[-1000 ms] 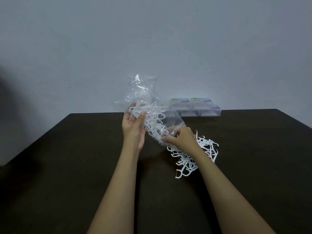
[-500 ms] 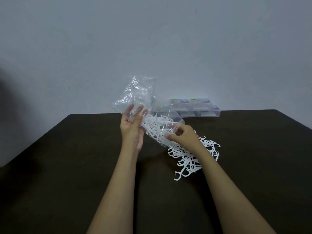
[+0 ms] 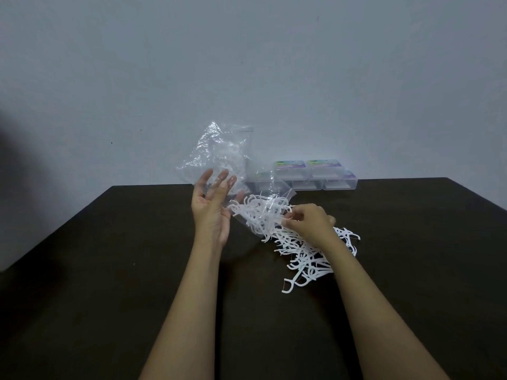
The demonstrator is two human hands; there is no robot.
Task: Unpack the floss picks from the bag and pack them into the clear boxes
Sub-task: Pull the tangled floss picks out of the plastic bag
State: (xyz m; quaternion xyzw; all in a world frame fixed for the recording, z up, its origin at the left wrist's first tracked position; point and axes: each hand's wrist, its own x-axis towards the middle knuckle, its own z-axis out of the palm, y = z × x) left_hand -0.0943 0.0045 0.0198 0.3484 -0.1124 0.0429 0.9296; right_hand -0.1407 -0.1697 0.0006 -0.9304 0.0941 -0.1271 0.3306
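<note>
- Clear plastic bag (image 3: 219,152) is tipped so floss picks (image 3: 307,256) slide onto the worktop (image 3: 109,270).
- Left hand (image 3: 211,212) props it with straight, spread fingers.
- Right hand (image 3: 307,223) pinches picks at its mouth, likely to pull them out.
- Boxes (image 3: 323,174) sit behind.

Dim, cool, flat light. A dark shadow smudges the wall (image 3: 356,78) at the frame's left edge. My left forearm (image 3: 192,311) throws a soft shadow to its right on the table (image 3: 96,297). The bag (image 3: 219,149) glints with small highlights. Floss picks (image 3: 307,259) look slightly soft. Table edges splay toward the corners.
</note>
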